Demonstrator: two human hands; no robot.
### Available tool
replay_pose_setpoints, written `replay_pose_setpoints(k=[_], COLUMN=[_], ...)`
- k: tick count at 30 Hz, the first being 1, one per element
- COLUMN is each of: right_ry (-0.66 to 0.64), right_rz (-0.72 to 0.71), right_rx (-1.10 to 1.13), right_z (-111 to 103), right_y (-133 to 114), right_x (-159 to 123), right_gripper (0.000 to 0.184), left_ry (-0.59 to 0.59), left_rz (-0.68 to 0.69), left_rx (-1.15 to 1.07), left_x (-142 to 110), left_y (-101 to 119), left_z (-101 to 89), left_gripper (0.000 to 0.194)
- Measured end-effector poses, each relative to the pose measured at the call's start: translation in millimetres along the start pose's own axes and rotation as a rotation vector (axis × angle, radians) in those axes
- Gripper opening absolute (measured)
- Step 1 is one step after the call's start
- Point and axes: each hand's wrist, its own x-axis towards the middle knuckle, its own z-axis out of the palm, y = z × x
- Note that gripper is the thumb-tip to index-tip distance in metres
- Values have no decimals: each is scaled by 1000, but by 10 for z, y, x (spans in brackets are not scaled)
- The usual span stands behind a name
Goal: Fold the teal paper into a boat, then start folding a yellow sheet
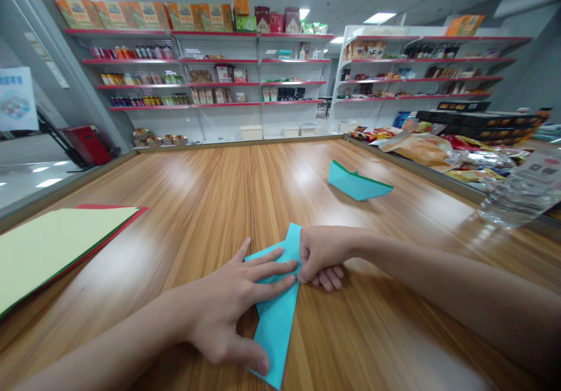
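Paper of matte bright blue [275,338], folded into a long, flat, angular shape, lies on the glossy wood-grain tabletop [210,186]. Left hand [239,291] rests upon it with fingers spread, grasping nothing. Right hand [322,256] has its fingers curled into a fist at the paper's right edge. Beyond stands a folded, boat-like blue paper shape with green rim [359,185]; at left lie flat, pale-yellow, green and red sheets [56,245].
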Motion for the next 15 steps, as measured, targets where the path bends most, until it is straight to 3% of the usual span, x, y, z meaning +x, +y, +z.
replay_pose_setpoints(k=[15], right_ry=[48], right_rz=[0], right_rx=[-24], right_z=[-182], right_y=[155], right_x=[7], right_gripper=[26], left_ry=[-69], left_rz=[-8], left_rx=[-18], left_x=[-10], left_y=[11], left_z=[-40], left_gripper=[95])
